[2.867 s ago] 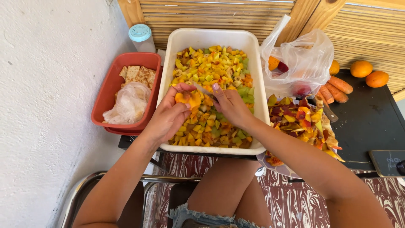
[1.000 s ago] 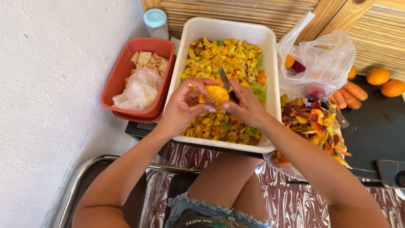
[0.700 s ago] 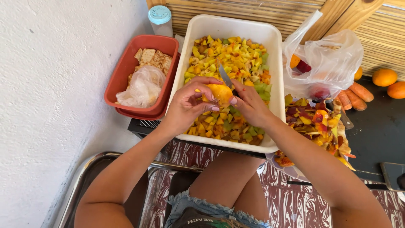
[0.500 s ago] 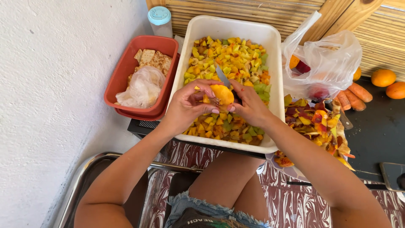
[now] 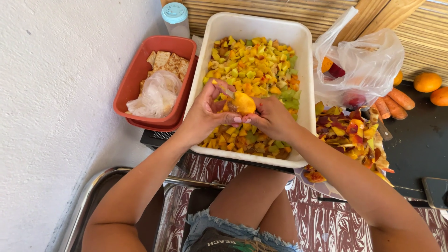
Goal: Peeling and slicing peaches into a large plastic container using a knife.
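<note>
Over the near half of a white tub [image 5: 305, 70] full of diced yellow, orange and green fruit [image 5: 254, 65], both my hands meet. My left hand [image 5: 205, 114] cups a peeled yellow-orange fruit [image 5: 244, 102] from the left, thumb and fingers wrapped around it. My right hand [image 5: 273, 119] presses in from the right, closed on a small knife. A sliver of its blade [image 5: 229, 94] shows just left of the fruit; the handle is hidden in my fist.
A red tub [image 5: 135, 79] with crackers and a crumpled plastic bag sits left of the white tub, with a blue-lidded shaker [image 5: 176, 17] behind it. To the right are a clear bag of fruit [image 5: 359, 70], a peel pile [image 5: 354, 135], carrots [image 5: 396, 100], oranges [image 5: 427, 81] and a phone [image 5: 436, 191]. A white wall runs along the left.
The knife blade, standing up above the fruit before, now lies low and mostly hidden behind it. My hands have closed tighter together and dropped slightly toward me.
</note>
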